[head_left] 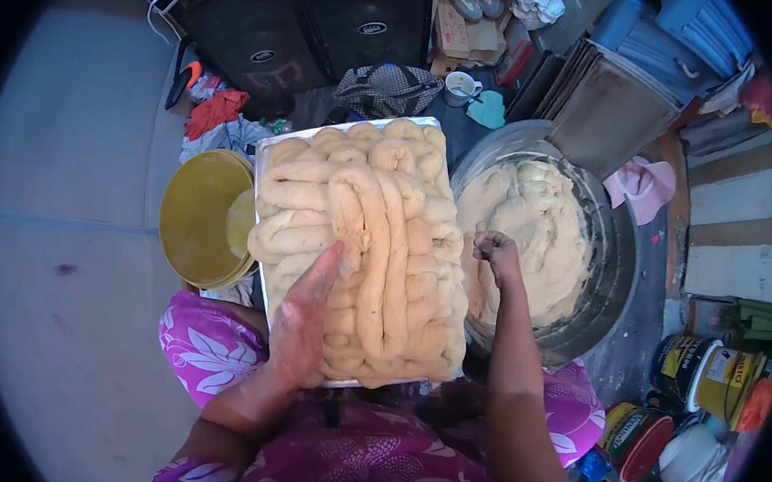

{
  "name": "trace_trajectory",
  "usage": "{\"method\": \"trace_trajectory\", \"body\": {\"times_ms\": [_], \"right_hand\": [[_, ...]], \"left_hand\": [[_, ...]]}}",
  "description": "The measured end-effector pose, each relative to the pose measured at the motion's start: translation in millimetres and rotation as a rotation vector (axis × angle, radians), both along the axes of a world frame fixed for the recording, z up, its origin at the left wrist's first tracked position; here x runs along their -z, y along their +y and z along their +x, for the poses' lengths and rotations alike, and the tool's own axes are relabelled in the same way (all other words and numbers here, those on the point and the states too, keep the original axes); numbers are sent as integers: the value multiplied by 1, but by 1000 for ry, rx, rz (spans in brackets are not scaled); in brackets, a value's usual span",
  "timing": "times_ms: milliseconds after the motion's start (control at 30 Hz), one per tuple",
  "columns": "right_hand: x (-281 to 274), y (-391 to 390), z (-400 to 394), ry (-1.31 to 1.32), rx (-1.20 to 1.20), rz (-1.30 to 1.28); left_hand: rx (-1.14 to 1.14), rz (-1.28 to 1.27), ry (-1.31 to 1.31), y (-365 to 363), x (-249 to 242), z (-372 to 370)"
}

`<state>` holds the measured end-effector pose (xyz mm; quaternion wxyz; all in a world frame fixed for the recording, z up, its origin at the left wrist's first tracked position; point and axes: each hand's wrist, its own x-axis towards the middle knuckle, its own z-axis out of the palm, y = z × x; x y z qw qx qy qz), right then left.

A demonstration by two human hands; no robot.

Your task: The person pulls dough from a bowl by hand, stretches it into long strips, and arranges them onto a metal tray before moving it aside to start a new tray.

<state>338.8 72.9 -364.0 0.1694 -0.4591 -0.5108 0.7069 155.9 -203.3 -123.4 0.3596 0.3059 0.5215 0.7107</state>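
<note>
Wearing purple floral garment (391, 449); laying left hand (305, 311), with fingers straight and together, against looped dough ropes (373, 267) on silver tray (263, 152); curling fingers of right hand (498, 252), with grip unclear, over dough mass (541, 233) in grey basin (612, 268); having yellow bucket (183, 229) beside tray.

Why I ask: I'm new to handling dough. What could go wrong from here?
Dough ropes bulge past the edge of the tray, so some could sag off. They also lie piled and touching, so they might stick together. And the stacked sheets stand at the rim of the basin; if knocked, they could slip into the dough mass there.
</note>
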Motion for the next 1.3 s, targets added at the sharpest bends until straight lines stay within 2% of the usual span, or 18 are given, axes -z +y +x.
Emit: {"method": "trace_trajectory", "body": {"times_ms": [33, 100, 167, 233, 267, 333, 367, 433, 500, 567, 600, 633, 700, 767, 867, 1067, 1267, 1300], "right_hand": [[-63, -5, -6, 100, -6, -55], [-142, -17, -11, 208, -166, 26], [-217, -43, -25, 142, -402, 239], [-268, -79, -43, 68, -615, 537], [-274, -94, -50, 64, -616, 559], [-282, -119, -62, 157, -847, 922], [-284, -126, -67, 153, -850, 938], [-286, -136, -79, -222, -921, 1013], [-280, -139, -90, -267, -845, 991], [-256, -139, -98, -111, -423, 1222], [-257, -141, -92, -239, -544, 1112], [-254, -151, -86, -238, -542, 1122], [-239, -187, -66, -342, -561, 1476], [-230, -223, -41, -438, -696, 1366], [-227, -252, -14, -409, -748, 1300], [-230, -199, -59, -564, -695, 1420], [-228, -163, -109, -499, -505, 1354], [-229, -168, -105, -495, -502, 1352]], "left_hand": [[-11, 27, -71, -2, 0, 0], [-15, 22, -143, -7, -3, 1], [-14, 21, -206, -12, -3, 3], [-16, 23, -292, -16, 2, 4], [-14, 45, -289, -18, 1, 5], [-7, 23, -365, -21, -1, 10], [-6, 39, -363, -22, 1, 11], [25, -12, -384, -21, 7, 16], [48, -15, -419, -21, 7, 20], [74, -20, -453, -22, 6, 22], [72, -3, -454, -23, 6, 23], [69, 16, -455, -24, 6, 23], [74, 32, -480, -25, 8, 23], [81, 45, -511, -25, 11, 21], [120, 57, -519, -23, 14, 20], [98, 38, -482, -22, 6, 26], [99, -1, -499, -23, -1, 19], [55, -50, -336, -22, 0, 12]]}}
